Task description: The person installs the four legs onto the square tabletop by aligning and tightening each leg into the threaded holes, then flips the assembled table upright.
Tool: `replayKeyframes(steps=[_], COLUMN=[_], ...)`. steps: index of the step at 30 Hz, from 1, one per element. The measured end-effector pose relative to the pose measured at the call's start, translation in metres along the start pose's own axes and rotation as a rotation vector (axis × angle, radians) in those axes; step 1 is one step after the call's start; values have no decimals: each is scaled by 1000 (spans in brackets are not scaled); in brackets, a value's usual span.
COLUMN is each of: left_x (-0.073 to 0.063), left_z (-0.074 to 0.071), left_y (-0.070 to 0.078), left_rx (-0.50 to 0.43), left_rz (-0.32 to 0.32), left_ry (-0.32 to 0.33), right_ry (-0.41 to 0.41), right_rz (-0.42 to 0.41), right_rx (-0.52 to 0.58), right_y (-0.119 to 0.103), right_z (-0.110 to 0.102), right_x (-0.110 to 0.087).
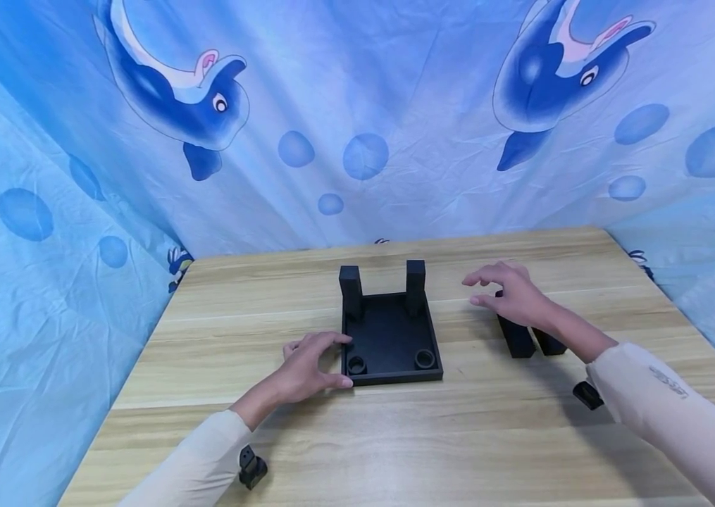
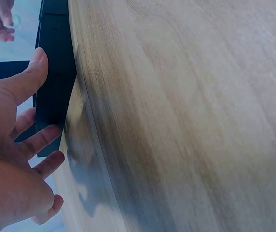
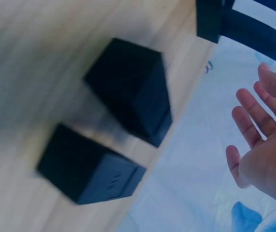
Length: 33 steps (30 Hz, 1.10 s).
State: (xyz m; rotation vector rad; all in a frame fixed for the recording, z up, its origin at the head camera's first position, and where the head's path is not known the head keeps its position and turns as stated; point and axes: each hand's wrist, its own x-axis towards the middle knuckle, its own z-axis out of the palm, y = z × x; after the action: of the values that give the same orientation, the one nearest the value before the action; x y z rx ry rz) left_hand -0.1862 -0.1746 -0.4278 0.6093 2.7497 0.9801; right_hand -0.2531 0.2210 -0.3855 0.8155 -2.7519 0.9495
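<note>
Head view alone shows sockets (image 1: 424, 360) in the black tray (image 1: 389, 334) on the surface (image 1: 395, 436), left hand (image 1: 313, 364) loosely touching its rim; right wrist view adds markings (image 3: 113, 187) on one block (image 3: 75, 164) near the relaxed, empty right hand (image 1: 512, 292).

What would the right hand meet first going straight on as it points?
The right hand would likely meet the back-right post of the black tray, though relative height is unclear.
</note>
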Motion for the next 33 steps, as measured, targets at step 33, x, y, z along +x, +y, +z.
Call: replayKeyframes(steps=[33], left_x=[0], left_z=[0], left_y=[1], left_rx=[15], left_rz=[-3], left_ry=[10], right_ry=[-29], right_rz=[-396], right_rx=[-458], right_y=[39], right_z=[4], right_x=[-77])
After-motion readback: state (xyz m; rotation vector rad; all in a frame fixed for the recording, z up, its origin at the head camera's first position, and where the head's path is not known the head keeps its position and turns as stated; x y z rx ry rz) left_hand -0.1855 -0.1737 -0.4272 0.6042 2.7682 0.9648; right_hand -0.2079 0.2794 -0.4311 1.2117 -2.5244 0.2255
